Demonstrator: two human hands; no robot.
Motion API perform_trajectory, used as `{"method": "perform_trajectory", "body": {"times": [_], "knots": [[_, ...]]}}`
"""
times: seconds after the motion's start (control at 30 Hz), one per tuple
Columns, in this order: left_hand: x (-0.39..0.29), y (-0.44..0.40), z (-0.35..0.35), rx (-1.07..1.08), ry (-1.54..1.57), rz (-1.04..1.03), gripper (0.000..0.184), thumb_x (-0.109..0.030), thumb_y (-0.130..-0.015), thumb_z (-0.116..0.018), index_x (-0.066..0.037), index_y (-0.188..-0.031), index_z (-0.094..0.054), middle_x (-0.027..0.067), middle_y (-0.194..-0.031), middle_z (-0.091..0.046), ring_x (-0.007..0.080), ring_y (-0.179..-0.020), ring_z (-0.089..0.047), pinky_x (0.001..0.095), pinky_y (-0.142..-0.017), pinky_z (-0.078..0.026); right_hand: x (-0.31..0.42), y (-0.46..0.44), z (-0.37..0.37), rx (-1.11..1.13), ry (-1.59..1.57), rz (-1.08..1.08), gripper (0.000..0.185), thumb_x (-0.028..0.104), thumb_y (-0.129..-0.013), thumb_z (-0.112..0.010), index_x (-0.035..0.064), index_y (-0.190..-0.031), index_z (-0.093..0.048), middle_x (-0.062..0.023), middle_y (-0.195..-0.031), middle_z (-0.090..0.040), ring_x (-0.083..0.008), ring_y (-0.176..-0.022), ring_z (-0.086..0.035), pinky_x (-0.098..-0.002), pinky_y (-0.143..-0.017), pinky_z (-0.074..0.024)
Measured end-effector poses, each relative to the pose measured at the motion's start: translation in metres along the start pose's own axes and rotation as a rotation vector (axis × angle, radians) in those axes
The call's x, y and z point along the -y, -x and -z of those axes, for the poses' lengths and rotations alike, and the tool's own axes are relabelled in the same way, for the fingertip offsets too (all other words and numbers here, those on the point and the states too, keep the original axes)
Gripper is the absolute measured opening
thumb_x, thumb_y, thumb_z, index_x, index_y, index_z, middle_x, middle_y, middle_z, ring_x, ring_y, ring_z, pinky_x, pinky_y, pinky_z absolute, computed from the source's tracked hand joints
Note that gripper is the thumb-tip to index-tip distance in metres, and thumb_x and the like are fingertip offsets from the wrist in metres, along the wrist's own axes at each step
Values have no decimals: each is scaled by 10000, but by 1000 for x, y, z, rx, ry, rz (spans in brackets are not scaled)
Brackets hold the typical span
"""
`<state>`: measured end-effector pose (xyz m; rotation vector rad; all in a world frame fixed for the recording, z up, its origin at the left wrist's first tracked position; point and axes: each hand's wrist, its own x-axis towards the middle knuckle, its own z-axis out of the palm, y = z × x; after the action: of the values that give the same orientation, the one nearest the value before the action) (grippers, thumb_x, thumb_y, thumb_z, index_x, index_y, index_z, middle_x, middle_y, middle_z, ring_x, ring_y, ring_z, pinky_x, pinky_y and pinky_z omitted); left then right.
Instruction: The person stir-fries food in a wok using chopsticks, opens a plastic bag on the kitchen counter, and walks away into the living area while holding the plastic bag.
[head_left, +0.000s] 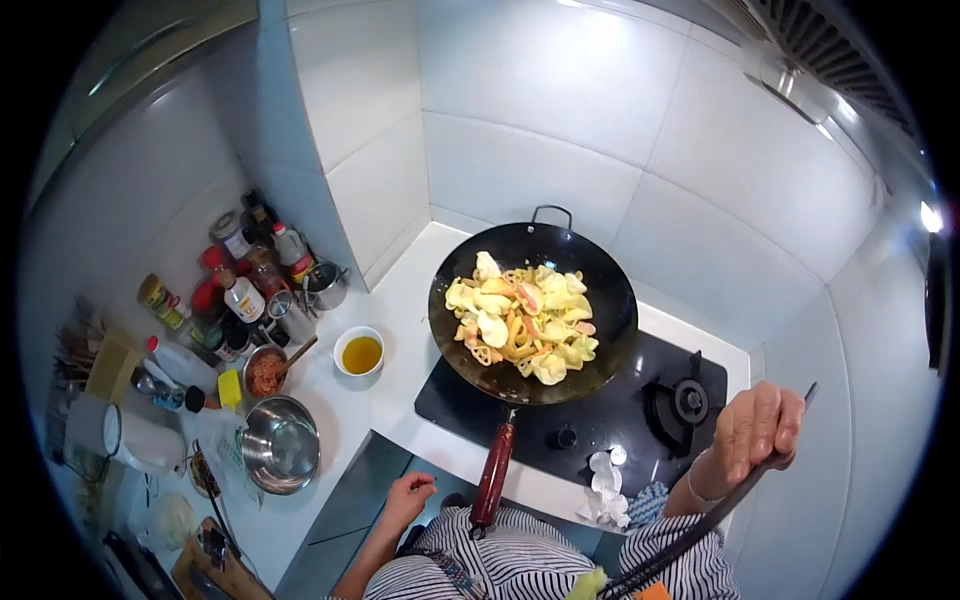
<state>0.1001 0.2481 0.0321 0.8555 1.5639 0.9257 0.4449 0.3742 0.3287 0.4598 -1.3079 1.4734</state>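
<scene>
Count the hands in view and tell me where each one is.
2: the left hand, left of the red wok handle; the right hand, at lower right, gripping a long dark handle. No other hands show.

A kitchen: a wok (615,290) of food (491,329) sits on the gas stove (630,418), with seasoning bottles (244,298) crowding the white counter (395,400).

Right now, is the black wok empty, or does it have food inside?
It has food: the wok holds a heap of mostly yellow pieces.

Stove (625,395) w/ wok (613,312) on wht ctr (398,388)
</scene>
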Motion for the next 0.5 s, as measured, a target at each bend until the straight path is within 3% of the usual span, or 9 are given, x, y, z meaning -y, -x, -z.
{"method": "perform_trajectory", "body": {"times": [0.1, 0.2, 0.27, 0.5], "knots": [[2, 1, 1, -5, -60, -16, 176, -90, -719, -567, 9, -865, -572, 62, -740, -600, 98, -658, -533, 226, -579, -416, 1, -4, -4, 44, -38, -14, 61, -20, -776, -513, -44, -829, -532, -227, -828, -573, -351, -659, -610, -372, -503, -536], [-4, 2, 0, -20, -26, 25, 172, -79, -716, -568, 14, -861, -574, 66, -746, -604, 102, -673, -541, 226, -604, -420, 3, -6, -7, 60, 4, -29, 99, -7, -772, -534, -43, -864, -542, -229, -856, -569, -345, -655, -611, -383, -537, -537], [-1, 1, 0, -5, -5, -34, 117, -30, -742, -531, -24, -859, -537, 27, -699, -579, 41, -434, -401, 182, -364, -301, 5, -7, -10, 76, 44, -19, 108, -7, -768, -542, -43, -870, -544, -233, -855, -570, -346, -661, -611, -387, -541, -536], [-6, 1, -1, -5, -21, -41, 115, -36, -741, -541, -24, -855, -538, 26, -697, -576, 42, -417, -380, 182, -361, -291, 6, -11, -19, 61, 87, 23, 110, -43, -743, -553, -59, -850, -541, -262, -849, -565, -355, -655, -608, -392, -547, -535]]}}
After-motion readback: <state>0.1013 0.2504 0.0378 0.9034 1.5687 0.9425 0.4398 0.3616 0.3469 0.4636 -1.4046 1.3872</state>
